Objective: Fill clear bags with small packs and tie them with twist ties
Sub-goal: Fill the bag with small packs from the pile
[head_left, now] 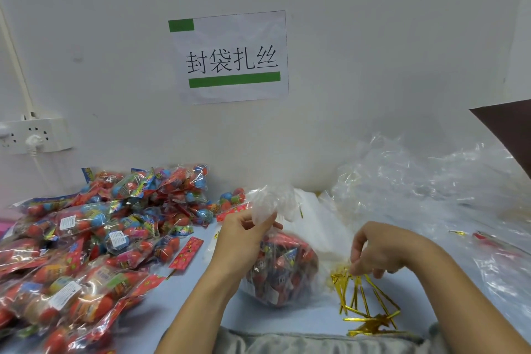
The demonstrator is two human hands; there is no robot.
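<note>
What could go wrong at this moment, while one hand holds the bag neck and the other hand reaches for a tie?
1. The left hand alone pinches the neck of the filled bag; if it loosens, the neck may open.
2. The right hand picks in tangled gold twist ties; several may lift together.
3. These ties lie near the table edge and may fall.

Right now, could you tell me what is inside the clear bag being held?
Red and blue small packs fill the clear bag; the left hand hides those behind it.
</note>
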